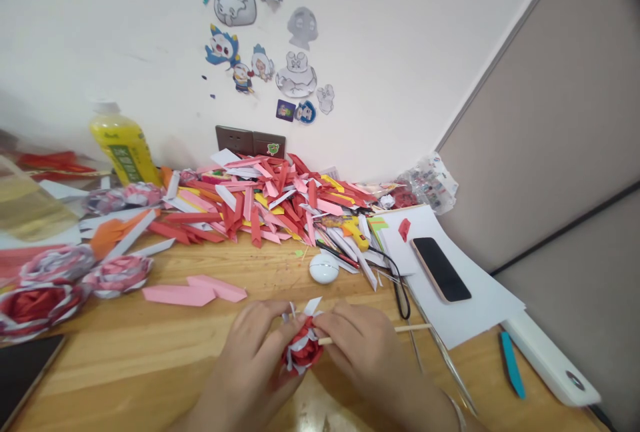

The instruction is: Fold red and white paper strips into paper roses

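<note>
Near the table's front edge, a red and white folded-paper flower (pixel 304 347) sits between my hands. My left hand (pixel 255 345) is closed around its left side, thumb on top. From the right, my right hand (pixel 363 339) grips a thin wooden stick (pixel 413 329). One end of the stick points at the flower, and the other sticks out past my knuckles. The right fingertips also touch the flower's upper right edge. A white paper strip (pixel 313 305) stands up from the back of the flower. My fingers hide part of the petals.
Folded paper strips (pixel 270 192) are heaped along the wall. Finished paper flowers (pixel 117 277) and pink strips (pixel 200 291) lie left. Beyond my hands are a white egg-shaped object (pixel 324 268) and yellow glue gun (pixel 356 233); a phone (pixel 442 269) rests on white paper at right.
</note>
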{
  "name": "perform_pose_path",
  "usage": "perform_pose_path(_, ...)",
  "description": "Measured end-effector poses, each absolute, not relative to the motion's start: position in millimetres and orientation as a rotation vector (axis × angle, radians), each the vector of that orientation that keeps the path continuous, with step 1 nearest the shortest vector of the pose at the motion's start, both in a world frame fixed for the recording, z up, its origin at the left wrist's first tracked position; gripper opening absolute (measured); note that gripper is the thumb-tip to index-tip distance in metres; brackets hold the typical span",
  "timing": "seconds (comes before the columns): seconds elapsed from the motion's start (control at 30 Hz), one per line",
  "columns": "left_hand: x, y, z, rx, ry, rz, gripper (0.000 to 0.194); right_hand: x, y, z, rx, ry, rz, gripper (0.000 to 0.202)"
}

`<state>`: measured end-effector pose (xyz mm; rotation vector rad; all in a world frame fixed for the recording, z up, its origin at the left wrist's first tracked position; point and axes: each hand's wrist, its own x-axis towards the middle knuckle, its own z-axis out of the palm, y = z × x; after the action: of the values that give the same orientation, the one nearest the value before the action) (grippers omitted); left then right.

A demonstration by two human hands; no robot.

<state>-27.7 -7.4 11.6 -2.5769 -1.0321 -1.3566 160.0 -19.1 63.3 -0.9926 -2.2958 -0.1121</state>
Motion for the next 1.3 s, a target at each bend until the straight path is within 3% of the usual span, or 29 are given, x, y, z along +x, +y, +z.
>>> perform_pose_path(0.2, -26.4, -7.6, 19.7, -2.559, -0.994, -1.347, 0.021, 160.3, -19.1, 63.3, -0.972, -2.292, -0.174, 0.041)
perform_pose_path(0.5, -26.8, -7.2, 17.7, -2.568, -0.974, -1.364, 0.023, 165.0, -17.7, 66.2, -1.191, -2.126, 0.424, 0.020)
perform_pose_path(0.7, -27.2, -8.7, 17.2, -2.577, -0.957, -1.339, 0.022, 165.7, -15.7, 64.3, -1.249, -2.125, 0.490, 0.010)
perform_pose_path(1.3, -26.7, -6.3, 18.7, -2.565, -0.957, -1.349, 0.025, 160.7, -19.5, 62.9, -1.091, -2.202, 0.128, 0.049)
